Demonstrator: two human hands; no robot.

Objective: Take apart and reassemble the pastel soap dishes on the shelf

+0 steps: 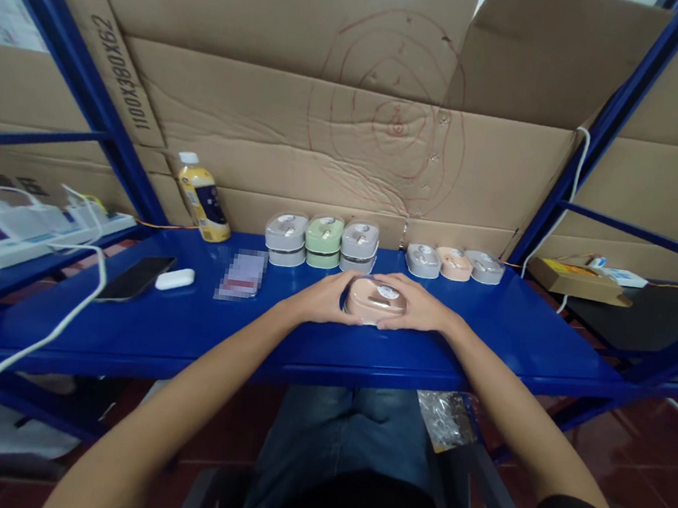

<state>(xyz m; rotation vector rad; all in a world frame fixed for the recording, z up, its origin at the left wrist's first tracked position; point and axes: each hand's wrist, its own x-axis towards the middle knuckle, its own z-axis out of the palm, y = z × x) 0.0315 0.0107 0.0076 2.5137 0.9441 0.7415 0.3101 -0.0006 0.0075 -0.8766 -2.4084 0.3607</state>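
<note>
Okay, from here: blue shelf against cardboard backing. Along the back run three stacked boxes, with three single boxes to their right. Further left are a bottle, a phone and an earbud case.

Both hands are narrow, closed around one peach box: left hand on its left end, right hand on its right, fingertips reaching onto the lid. The box sits between them, just in front of the stacks. I can't tell whether it's touching the shelf. I'd keep pressure even on both ends, so the lid sits level.
</note>
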